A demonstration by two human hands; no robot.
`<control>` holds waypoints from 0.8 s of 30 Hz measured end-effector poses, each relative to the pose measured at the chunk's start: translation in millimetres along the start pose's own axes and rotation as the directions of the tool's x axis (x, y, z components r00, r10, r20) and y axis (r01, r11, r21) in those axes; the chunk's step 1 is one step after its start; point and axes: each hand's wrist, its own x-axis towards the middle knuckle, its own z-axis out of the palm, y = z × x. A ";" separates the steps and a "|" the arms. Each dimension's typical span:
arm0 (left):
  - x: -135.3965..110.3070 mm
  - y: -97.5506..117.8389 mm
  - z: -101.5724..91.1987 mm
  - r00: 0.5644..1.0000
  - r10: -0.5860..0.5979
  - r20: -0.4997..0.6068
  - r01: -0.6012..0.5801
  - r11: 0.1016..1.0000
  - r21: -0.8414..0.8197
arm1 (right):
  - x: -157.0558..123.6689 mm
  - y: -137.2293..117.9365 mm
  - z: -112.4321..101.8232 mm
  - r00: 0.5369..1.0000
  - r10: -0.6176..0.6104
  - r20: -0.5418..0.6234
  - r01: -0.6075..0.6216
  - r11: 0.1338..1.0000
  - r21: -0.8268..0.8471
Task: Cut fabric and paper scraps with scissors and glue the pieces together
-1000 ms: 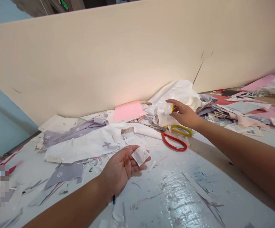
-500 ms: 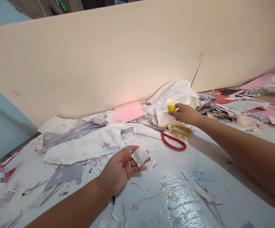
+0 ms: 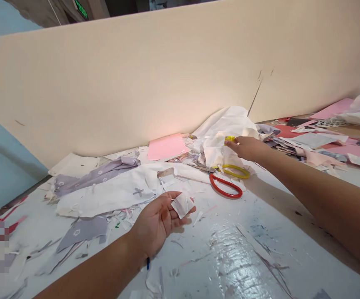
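My left hand (image 3: 164, 218) rests palm up low over the white table, fingers loosely curled. A small square scrap of white cloth or paper (image 3: 182, 204) is held across its fingers. Farther back on the right, my right hand (image 3: 247, 148) grips a small yellow ribbed roll, like a spool of thread (image 3: 229, 140), between thumb and fingers; the hand partly hides it. Just below that hand lie scissors (image 3: 226, 192) with one red and one yellow handle loop, their blades among the scraps. Crumpled white fabric (image 3: 228, 118) is heaped behind the roll.
A cream panel (image 3: 120, 87) stands along the table's back. Lilac flowered cloth (image 3: 99, 176) and a long white strip (image 3: 108, 195) lie to the left. A pink sheet (image 3: 167, 147) is at the back, and stacked scraps (image 3: 317, 151) are on the right.
My right hand has shifted slightly right, and the yellow roll has turned in its fingers so less of it shows. My left hand stays in place with the white scrap.
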 end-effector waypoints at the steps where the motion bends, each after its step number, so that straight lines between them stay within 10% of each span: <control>1: -0.2 0.2 0.2 1.000 0.000 0.001 0.000 1.000 0.001 | -0.2 1.2 -1.5 1.000 -0.008 -0.020 0.007 0.999 -0.035; 24: -1.8 2.6 2.5 1.000 -0.024 0.007 0.024 0.999 -0.044 | -11.9 -5.5 -29.4 0.949 -0.124 0.288 0.153 0.985 -0.081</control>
